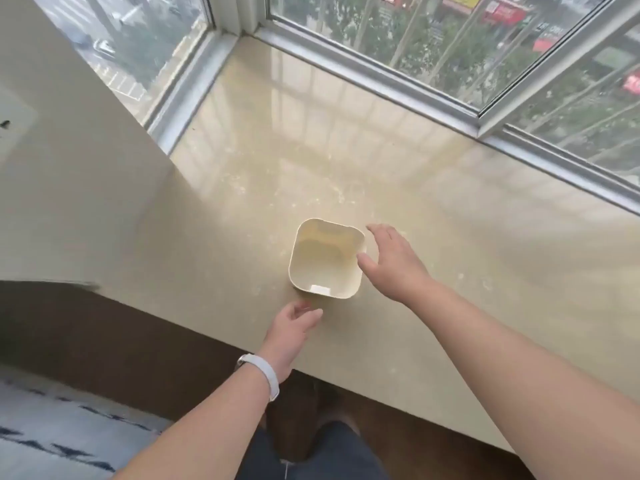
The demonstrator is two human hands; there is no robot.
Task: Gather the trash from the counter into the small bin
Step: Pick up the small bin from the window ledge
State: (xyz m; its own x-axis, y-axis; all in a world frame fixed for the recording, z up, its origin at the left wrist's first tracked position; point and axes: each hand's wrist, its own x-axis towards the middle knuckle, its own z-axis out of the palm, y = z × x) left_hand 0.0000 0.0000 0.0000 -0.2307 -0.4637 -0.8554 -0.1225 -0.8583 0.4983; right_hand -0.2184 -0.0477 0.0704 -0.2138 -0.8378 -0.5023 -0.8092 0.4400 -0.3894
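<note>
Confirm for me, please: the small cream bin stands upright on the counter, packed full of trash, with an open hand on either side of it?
Not quite. The head view shows the small cream bin empty. It does stand upright on the counter, with the open left hand and open right hand either side.

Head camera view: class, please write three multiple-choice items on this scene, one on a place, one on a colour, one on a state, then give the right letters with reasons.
1. Where does the small cream square plastic bin stand?
A. on the glossy beige stone counter
B. on the dark floor
C. on the window frame

2. What colour is the band on the left wrist?
A. black
B. white
C. red

3. What does the bin hold?
A. a heap of paper
B. a bottle
C. nothing that shows

Answers: 1 A, the bin rests on the counter near its front edge, between the left hand and the right hand. 2 B, the strap shows white. 3 C, its bare bottom is in plain sight.
</note>
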